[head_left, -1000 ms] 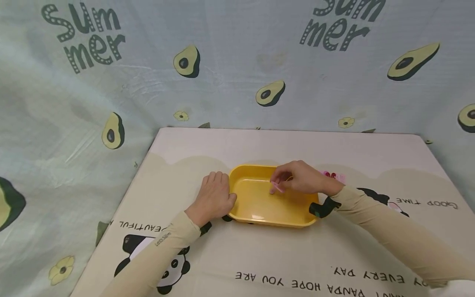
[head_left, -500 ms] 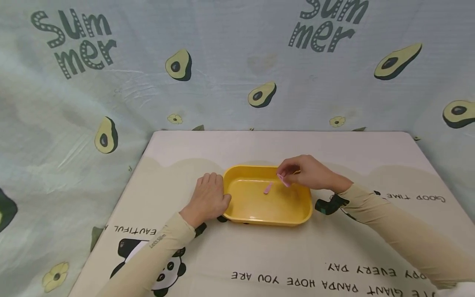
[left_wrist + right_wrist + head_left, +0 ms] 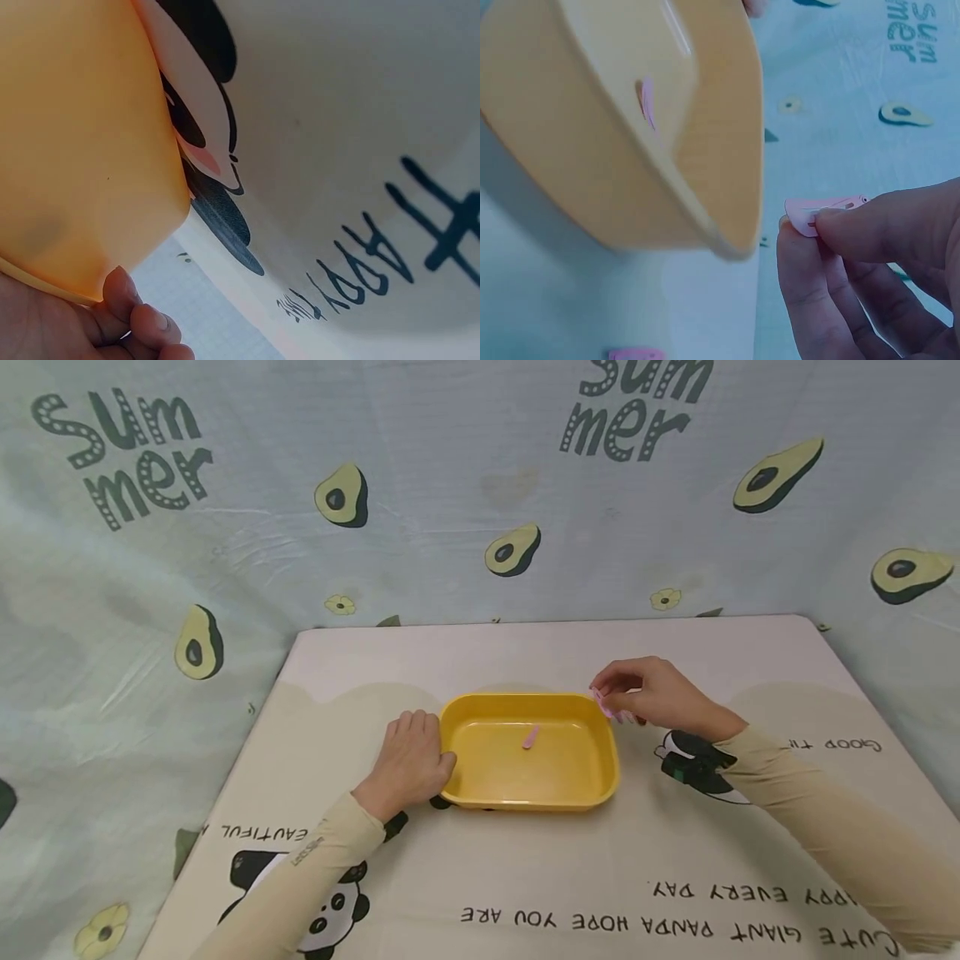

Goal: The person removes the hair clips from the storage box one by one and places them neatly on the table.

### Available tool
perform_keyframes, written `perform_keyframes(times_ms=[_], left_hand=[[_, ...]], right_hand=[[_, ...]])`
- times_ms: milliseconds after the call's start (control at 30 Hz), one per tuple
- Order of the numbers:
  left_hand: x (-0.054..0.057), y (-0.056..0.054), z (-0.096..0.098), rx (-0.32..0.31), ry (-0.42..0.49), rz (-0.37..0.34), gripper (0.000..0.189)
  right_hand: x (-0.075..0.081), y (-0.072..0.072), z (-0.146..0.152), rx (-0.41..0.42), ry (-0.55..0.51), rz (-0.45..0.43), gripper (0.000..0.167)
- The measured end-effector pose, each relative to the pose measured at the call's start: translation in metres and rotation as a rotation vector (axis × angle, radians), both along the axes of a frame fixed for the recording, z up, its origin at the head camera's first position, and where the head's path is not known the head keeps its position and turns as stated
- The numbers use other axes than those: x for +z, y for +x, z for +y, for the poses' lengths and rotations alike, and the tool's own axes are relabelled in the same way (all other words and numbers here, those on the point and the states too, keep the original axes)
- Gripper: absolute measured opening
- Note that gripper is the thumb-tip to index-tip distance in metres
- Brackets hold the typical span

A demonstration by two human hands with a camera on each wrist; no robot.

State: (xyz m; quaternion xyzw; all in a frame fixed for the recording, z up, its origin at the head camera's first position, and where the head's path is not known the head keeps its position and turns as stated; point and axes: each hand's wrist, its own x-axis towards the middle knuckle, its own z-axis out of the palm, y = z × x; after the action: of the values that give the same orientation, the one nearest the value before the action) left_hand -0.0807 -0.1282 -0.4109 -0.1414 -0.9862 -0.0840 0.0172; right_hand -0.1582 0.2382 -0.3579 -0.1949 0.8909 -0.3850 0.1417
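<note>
A yellow tray [image 3: 528, 793] sits on the printed tablecloth. My left hand [image 3: 408, 760] grips its left rim; in the left wrist view curled fingers [image 3: 120, 292] show right at the rim. Inside the tray lies one pink snap hair clip [image 3: 531, 737], seen edge-on in the right wrist view. My right hand [image 3: 652, 693] is over the tray's right rim, pinching another pink hair clip [image 3: 821, 214] between thumb and forefinger. Beneath that hand, partly hidden, are more pink pieces [image 3: 626, 717] on the cloth beside the tray.
Printed pandas and lettering cover the tablecloth [image 3: 555, 860]. A hanging cloth with avocado prints [image 3: 420, 560] rises behind the far edge and along the left side. A dark strap or device [image 3: 686, 768] is at the right wrist.
My right hand has moved from over the tray to its right rim, carrying the pinched hair clip. The other clip is now uncovered in the tray. My left hand keeps its hold.
</note>
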Motion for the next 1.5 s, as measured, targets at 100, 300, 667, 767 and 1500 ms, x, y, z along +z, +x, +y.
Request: perform_keyframes(times_ms=[100,300,667,767,1500], left_hand=[[0.0,0.0,-0.002,0.003,-0.006,-0.003,0.021],[0.0,0.0,-0.004,0.006,-0.01,-0.001,0.021],[-0.001,0.0,-0.003,0.009,-0.008,0.01,0.019],[-0.001,-0.001,-0.003,0.015,-0.013,0.002,0.02],[0.0,-0.001,0.003,-0.003,-0.031,0.001,0.022]], right_hand=[[-0.001,0.0,0.007,-0.027,0.014,0.013,0.025],[-0.004,-0.001,0.021,-0.081,0.055,0.039,0.027],[-0.016,-0.001,0.052,-0.172,0.056,0.057,0.03],[-0.02,0.0,0.059,-0.19,0.056,0.051,0.031],[-0.065,-0.001,0.098,-0.31,-0.065,-0.03,0.032]])
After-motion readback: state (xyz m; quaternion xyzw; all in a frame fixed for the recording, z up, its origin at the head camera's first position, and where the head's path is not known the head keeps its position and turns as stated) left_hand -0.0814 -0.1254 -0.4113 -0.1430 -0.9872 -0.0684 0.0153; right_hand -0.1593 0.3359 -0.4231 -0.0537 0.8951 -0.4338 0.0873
